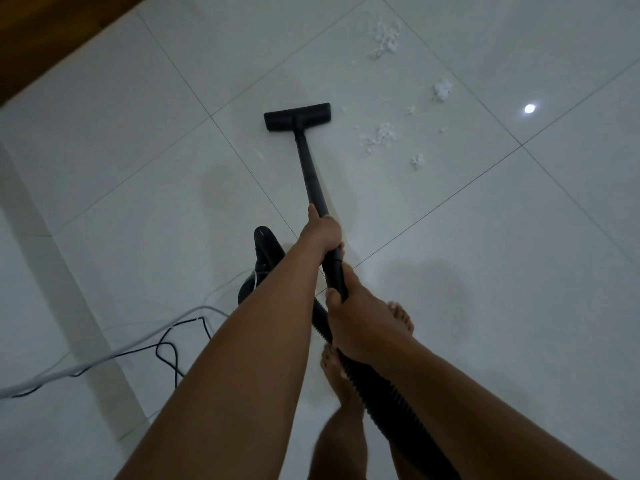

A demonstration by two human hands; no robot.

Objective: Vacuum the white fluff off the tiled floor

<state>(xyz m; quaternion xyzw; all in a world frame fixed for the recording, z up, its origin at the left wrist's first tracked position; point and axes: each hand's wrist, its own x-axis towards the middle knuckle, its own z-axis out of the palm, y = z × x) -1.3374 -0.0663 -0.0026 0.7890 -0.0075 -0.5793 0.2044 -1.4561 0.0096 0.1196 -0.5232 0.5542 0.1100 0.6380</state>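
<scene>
A black vacuum wand (308, 168) runs from my hands to a flat black floor head (297, 116) resting on the white tiled floor (138, 140). My left hand (322, 232) grips the wand higher up. My right hand (360, 323) grips its lower end where the ribbed black hose (391, 396) joins. White fluff lies to the right of the head: one clump (379, 136) closest, a small tuft (417, 161), a ball (441, 89), and a scattered patch (386, 38) farther off.
The black vacuum body (263, 258) stands just left of my arms. A white cable (69, 370) and a thin black cord (166, 348) trail across the floor at lower left. My bare feet (401, 317) are under my hands. A dark wooden edge (41, 46) fills the top left corner.
</scene>
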